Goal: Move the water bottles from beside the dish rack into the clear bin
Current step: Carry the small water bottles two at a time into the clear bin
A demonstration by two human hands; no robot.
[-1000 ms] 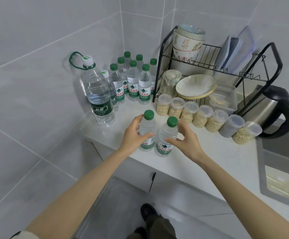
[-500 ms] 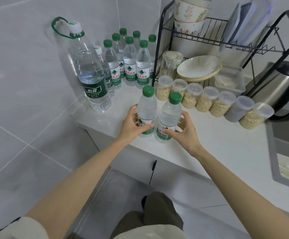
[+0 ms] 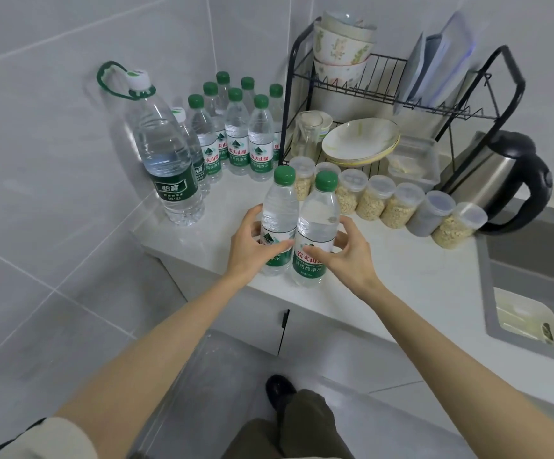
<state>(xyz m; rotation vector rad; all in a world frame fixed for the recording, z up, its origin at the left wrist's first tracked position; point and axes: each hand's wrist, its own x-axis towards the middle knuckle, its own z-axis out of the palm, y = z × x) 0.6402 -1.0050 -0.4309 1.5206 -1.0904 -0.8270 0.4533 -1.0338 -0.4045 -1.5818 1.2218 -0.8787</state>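
Water bottles (image 3: 278, 220) are held upright, touching, at the front edge of the bench (image 3: 401, 270). Your left grip (image 3: 252, 250) curls round one and your right grip (image 3: 345, 256) round the other, probably paired so both go into the clear bin (image 3: 216, 359) on the floor together.

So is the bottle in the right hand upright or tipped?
Upright: the right hand grips the water bottle around its label, green cap uppermost, base pointing down at the counter.

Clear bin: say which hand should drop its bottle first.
Left, probably. Left hand and right hand each grip a bottle, but the bin lies on the floor under the left forearm.
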